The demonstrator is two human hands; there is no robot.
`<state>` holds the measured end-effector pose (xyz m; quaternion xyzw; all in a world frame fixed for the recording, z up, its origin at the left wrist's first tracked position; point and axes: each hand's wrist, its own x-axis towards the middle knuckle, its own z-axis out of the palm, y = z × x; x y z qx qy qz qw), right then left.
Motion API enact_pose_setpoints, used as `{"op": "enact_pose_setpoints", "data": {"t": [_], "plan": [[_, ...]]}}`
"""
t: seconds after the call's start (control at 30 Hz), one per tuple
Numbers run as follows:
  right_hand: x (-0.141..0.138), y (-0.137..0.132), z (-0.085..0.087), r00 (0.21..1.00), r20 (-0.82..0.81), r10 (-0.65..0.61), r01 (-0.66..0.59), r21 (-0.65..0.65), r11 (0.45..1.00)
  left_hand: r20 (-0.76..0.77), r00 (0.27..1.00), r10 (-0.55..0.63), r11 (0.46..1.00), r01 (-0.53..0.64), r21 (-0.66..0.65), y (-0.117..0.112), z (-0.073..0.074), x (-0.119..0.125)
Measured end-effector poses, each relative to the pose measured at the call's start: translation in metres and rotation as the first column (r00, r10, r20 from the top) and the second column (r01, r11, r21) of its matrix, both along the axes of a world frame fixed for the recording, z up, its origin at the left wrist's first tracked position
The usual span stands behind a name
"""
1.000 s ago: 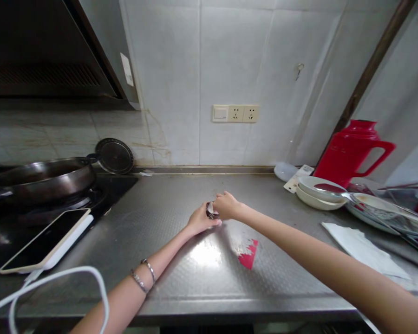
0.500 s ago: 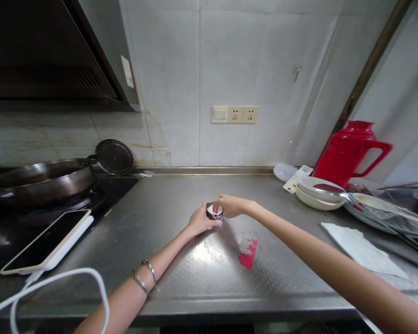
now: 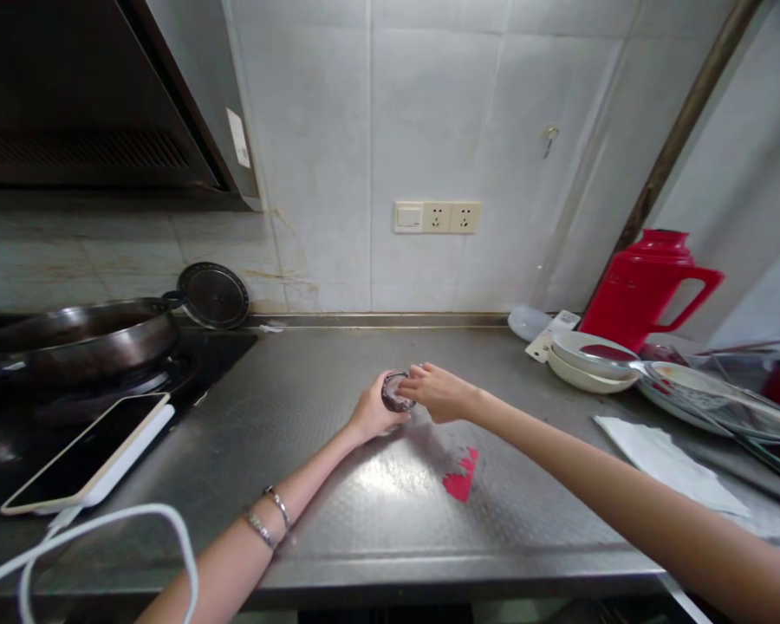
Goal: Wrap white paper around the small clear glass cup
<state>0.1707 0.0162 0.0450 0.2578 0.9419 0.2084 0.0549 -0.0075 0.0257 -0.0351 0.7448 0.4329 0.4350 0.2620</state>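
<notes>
In the middle of the frame, low over the grey steel bench, the left hand clasps a small round dark jar from its left, while the right hand touches its right rim with its fingertips, grip unclear.

Even, bright daylight; a glare patch on the steel counter at 6 o'clock; wide-angle bending toward the edges; focus sharp centrally.
</notes>
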Motion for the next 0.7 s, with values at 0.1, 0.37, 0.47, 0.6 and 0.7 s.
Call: {"op": "enact_pose_setpoints", "data": {"t": [0.1, 0.37, 0.47, 0.6, 0.7], "plan": [[0.003, -0.004, 0.004, 1.0, 0.025, 0.014, -0.017, 0.112, 0.994, -0.004, 1.0, -0.011, 0.998, 0.011, 0.066, -0.003, 0.007, 0.0], [0.0, -0.012, 0.013, 0.991, -0.131, -0.008, 0.007, -0.01, 1.0, -0.075, 0.997, -0.034, 0.992, 0.043, 0.121, -0.012, 0.017, -0.006], [0.001, -0.014, 0.016, 0.967, -0.256, -0.02, -0.008, -0.109, 0.994, -0.08, 0.997, -0.021, 0.994, 0.029, 0.103, -0.015, 0.019, -0.007], [-0.002, -0.017, 0.016, 0.967, -0.256, 0.002, -0.033, -0.114, 0.993, -0.084, 0.996, -0.023, 0.994, 0.032, 0.101, -0.016, 0.022, -0.007], [-0.004, -0.017, 0.015, 0.985, -0.168, 0.041, -0.057, -0.092, 0.994, -0.092, 0.995, -0.048, 0.991, 0.059, 0.121, -0.016, 0.021, -0.007]]}}
